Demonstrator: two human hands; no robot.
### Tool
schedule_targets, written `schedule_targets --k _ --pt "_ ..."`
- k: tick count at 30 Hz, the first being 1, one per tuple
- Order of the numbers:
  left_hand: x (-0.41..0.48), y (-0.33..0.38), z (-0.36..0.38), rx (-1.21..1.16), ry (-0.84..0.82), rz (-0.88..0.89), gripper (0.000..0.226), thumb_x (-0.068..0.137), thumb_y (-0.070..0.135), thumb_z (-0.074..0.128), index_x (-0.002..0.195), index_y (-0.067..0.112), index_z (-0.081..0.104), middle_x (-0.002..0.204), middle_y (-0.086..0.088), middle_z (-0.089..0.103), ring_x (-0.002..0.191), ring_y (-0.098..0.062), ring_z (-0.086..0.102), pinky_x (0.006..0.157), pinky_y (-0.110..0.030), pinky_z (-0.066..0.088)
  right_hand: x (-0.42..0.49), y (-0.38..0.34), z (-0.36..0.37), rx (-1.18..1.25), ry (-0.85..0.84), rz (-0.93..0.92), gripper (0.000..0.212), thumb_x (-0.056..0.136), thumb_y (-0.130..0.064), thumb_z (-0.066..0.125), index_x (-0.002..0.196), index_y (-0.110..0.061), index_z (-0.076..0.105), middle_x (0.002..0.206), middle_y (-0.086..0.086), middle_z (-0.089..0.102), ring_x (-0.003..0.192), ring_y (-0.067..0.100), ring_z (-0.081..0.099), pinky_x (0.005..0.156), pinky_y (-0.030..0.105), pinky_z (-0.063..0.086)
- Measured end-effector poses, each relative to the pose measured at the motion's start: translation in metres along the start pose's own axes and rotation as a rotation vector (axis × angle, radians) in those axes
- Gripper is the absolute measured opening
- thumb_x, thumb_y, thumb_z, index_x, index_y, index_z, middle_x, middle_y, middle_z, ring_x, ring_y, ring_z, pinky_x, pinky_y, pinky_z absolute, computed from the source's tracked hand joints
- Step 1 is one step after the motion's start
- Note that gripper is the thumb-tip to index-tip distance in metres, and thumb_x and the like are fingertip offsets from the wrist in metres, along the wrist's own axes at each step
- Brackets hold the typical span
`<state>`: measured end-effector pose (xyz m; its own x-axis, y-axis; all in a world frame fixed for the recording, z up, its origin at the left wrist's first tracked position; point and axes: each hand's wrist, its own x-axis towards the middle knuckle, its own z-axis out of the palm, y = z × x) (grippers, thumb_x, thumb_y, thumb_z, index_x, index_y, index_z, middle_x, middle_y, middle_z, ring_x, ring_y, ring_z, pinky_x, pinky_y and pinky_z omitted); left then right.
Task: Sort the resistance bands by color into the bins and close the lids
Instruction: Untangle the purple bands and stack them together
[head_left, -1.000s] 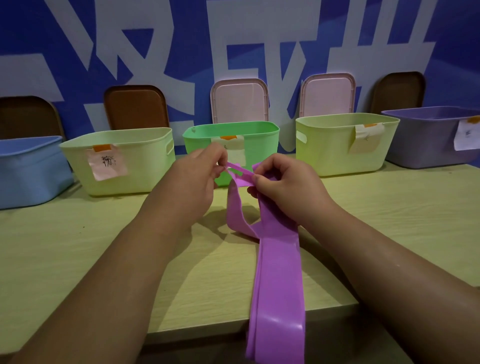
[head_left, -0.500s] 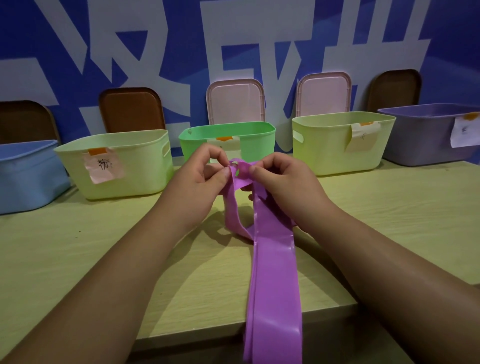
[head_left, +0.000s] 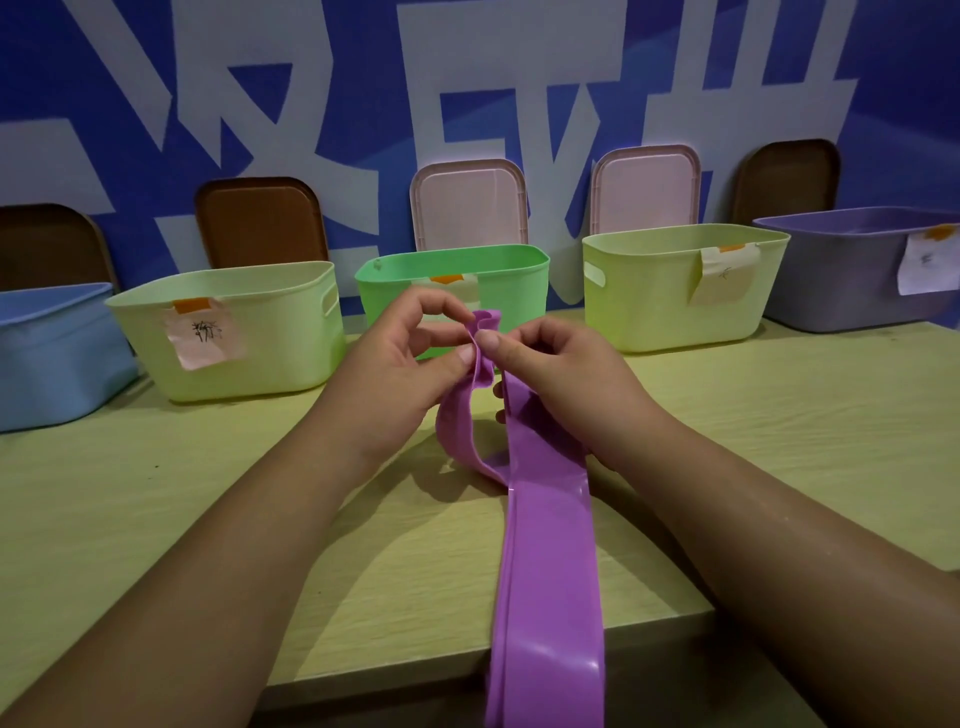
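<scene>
since a second ago our hands have drawn together: the band end that was spread between them is now bunched into folds.

head view: our left hand (head_left: 410, 364) and right hand (head_left: 561, 384) meet just in front of the green bin (head_left: 519, 270). each pinches the gathered end of the purple resistance band (head_left: 550, 561) between thumb and forefinger, thumbs almost touching. the other fingers of both hands are curled. from the pinch one part of the band loops down to the table (head_left: 156, 493) and the long flat part runs from the green bin toward us and hangs over the table's near edge.

left of the green bin stands the left lime bin (head_left: 270, 332) with a pink paper note (head_left: 205, 338) taped on its front; further left is the blue bin (head_left: 47, 353). right of the green bin stands the right lime bin (head_left: 665, 301), and beyond it the grey-purple bin (head_left: 841, 280). all the bins are open. behind the green bin a pink lid (head_left: 467, 202) leans upright against the blue wall (head_left: 883, 78); a second pink lid (head_left: 647, 189) leans behind the right lime bin and a brown lid (head_left: 260, 223) behind the left lime bin. we cannot tell what lies inside any bin.
</scene>
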<state>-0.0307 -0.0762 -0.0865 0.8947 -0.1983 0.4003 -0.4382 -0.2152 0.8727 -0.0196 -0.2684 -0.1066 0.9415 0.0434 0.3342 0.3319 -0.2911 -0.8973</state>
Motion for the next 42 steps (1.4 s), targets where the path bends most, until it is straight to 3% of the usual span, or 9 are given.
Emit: schedule_targets --k 2,7,13,18,24,29,33,37,42 --pt "0.0 0.0 -0.001 -0.048 -0.003 0.001 0.037 0.102 0.003 0.069 0.125 0.032 0.062 0.117 0.002 0.077 0.099 -0.023 0.081 0.083 -0.036 0.065 0.0 0.0 0.0 -0.019 -0.018 0.023 0.048 0.089 -0.07 0.074 0.095 -0.023 0.077 0.077 -0.008 0.076 0.065 0.002 0.067 0.064 0.025 0.05" --pt "0.003 -0.005 -0.005 -0.123 -0.012 0.004 0.064 0.094 -0.006 0.074 0.142 0.031 0.053 0.119 -0.011 0.076 0.108 -0.026 0.078 0.094 -0.038 0.062 0.0 -0.001 -0.001 0.14 -0.068 0.017 0.037 0.089 -0.059 0.081 0.104 -0.025 0.082 0.094 -0.003 0.08 0.089 0.018 0.074 0.082 0.042 0.059" --pt "0.005 -0.008 -0.008 -0.15 -0.02 -0.017 0.061 0.09 -0.004 0.078 0.142 0.02 0.056 0.122 -0.01 0.076 0.118 -0.024 0.074 0.099 -0.038 0.062 -0.003 -0.004 -0.001 0.218 -0.172 0.073 0.031 0.093 -0.052 0.079 0.109 -0.026 0.083 0.101 0.002 0.082 0.092 0.018 0.074 0.085 0.04 0.057" --pt "0.005 -0.008 -0.008 -0.158 -0.001 0.002 0.061 0.085 0.0 0.082 0.138 0.017 0.059 0.115 -0.011 0.075 0.11 -0.023 0.076 0.094 -0.036 0.062 -0.002 -0.003 0.0 0.23 -0.145 0.074 0.047 0.081 -0.063 0.083 0.098 -0.019 0.078 0.086 0.003 0.074 0.08 0.023 0.064 0.078 0.043 0.048" --pt "0.005 -0.005 -0.012 -0.289 -0.078 0.021 0.068 0.08 0.003 0.087 0.138 0.021 0.056 0.114 -0.016 0.063 0.107 -0.028 0.073 0.096 -0.042 0.06 -0.003 -0.007 -0.002 0.418 -0.21 0.062 0.028 0.082 -0.043 0.084 0.089 -0.02 0.071 0.087 0.009 0.072 0.081 0.025 0.063 0.073 0.034 0.048" --pt "-0.001 -0.002 -0.016 -0.223 -0.146 0.014 0.053 0.084 0.007 0.075 0.134 0.016 0.063 0.129 -0.017 0.068 0.112 -0.032 0.073 0.092 -0.042 0.062 -0.006 -0.011 -0.01 0.609 -0.247 0.078 0.022 0.09 -0.027 0.082 0.083 -0.019 0.064 0.082 0.007 0.066 0.073 0.018 0.059 0.064 0.028 0.046" --pt "-0.005 0.002 -0.022 0.03 -0.179 0.024 0.034 0.095 0.005 0.077 0.125 0.019 0.068 0.113 -0.011 0.077 0.102 -0.029 0.075 0.081 -0.036 0.061 -0.014 -0.015 -0.015 0.593 -0.221 0.055 0.021 0.09 -0.02 0.078 0.081 -0.017 0.06 0.081 0.0 0.068 0.071 0.012 0.059 0.061 0.024 0.046" --pt "-0.004 0.022 -0.028 0.171 -0.117 0.103 0.029 0.092 0.002 0.079 0.115 0.019 0.073 0.094 -0.005 0.077 0.089 -0.022 0.076 0.082 -0.032 0.064 -0.02 -0.019 -0.015 0.579 -0.18 0.021 0.025 0.094 -0.011 0.077 0.077 -0.016 0.059 0.077 0.001 0.066 0.068 0.011 0.057 0.059 0.021 0.044" --pt "-0.002 0.054 -0.031 -0.092 -0.079 0.103 0.024 0.095 0.0 0.074 0.114 0.01 0.065 0.086 -0.006 0.068 0.083 -0.017 0.067 0.077 -0.025 0.056 -0.024 -0.044 -0.02 0.714 -0.207 0.035 0.027 0.087 -0.014 0.078 0.072 -0.015 0.055 0.068 0.002 0.062 0.056 0.01 0.054 0.051 0.021 0.044"
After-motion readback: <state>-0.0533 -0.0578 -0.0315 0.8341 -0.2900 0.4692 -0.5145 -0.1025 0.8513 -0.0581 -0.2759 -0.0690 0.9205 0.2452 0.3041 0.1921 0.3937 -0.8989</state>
